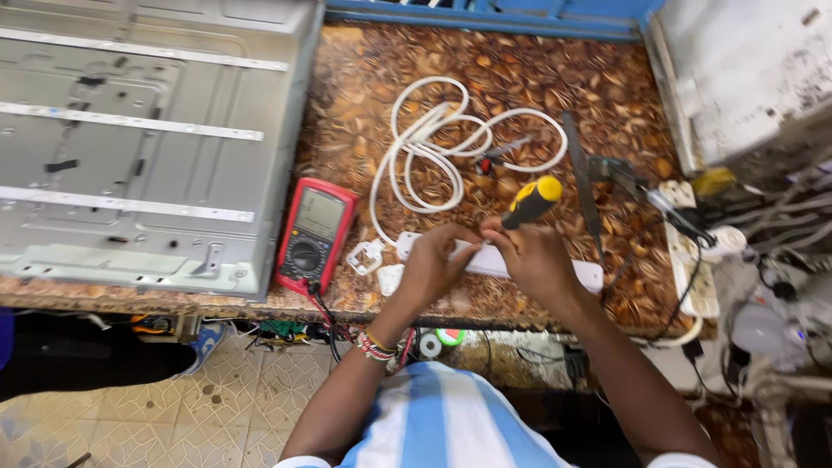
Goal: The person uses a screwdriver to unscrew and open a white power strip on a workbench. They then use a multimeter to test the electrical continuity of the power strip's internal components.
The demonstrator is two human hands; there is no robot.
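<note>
Right hand [533, 256] is closed around a screwdriver [531, 202], yellow-and-black handle sticking up and to the right out of the fist; I cannot see the tip, which is hidden behind the fingers. Left hand [431, 264] is curled with its fingers pressed down on a white power strip [498, 262], gripping its left part. Both hands meet over the strip's middle, thumbs nearly touching.

I note the strip lies flat near the front edge of the bench [537, 78], long axis running left to right; its right end shows bare past the right wrist. Its white cable [433, 143] runs off the left end and lies in loose loops on the bench farther back.

Two small white plates [367, 256] lie just left of the strip, one nearer me than the other. Left of those: a red multimeter [315, 234], face up, its leads dropping over the near edge. Far left, a grey metal panel [139, 130] covers that end of the bench, with pale strips across it.

Right of the hands, a second white strip [689, 260] lies along the right edge with dark plugs and wires in it. A dark thin tool [582, 173] lies behind the screwdriver. A beaded band sits on the left wrist.
</note>
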